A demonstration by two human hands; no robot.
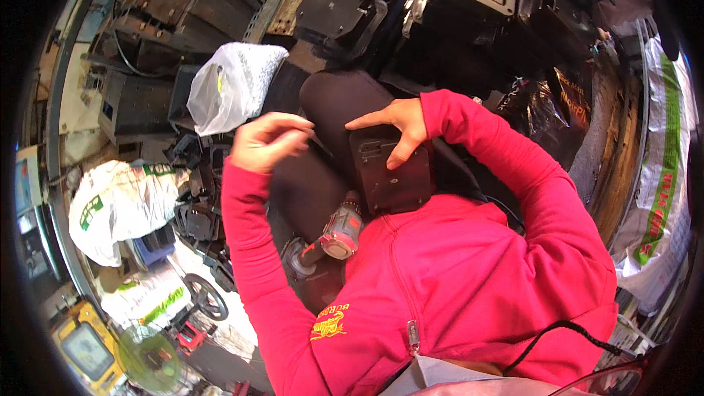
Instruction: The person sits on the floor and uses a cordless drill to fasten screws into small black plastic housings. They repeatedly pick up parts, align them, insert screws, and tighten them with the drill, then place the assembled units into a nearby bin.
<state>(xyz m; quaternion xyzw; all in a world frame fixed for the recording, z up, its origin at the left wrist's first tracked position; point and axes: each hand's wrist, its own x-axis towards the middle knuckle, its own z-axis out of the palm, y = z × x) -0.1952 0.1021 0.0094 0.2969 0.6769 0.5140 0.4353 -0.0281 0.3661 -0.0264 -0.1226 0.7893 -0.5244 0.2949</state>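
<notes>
A black, flat-faced case [392, 182] with rounded corners lies on my lap against my jacket. My right hand [400, 128] grips its far edge, thumb on the top face and index finger stretched along the rim; the other fingers are hidden. Over my left thigh, apart from the case, my left hand [271, 143] is raised with fingertips pinched together. Whatever is between them is too small to make out. A grey and red cordless drill [341, 233] rests beside the case, its chuck pointing away from me. Neither hand touches it.
A clear plastic bag of small pale pieces [238, 84] sits beyond my left hand. Similar black cases [341, 15] are stacked ahead. To the left are dark metal boxes [136, 106] and a white sack [125, 205]; a printed white sack [656, 176] stands far right.
</notes>
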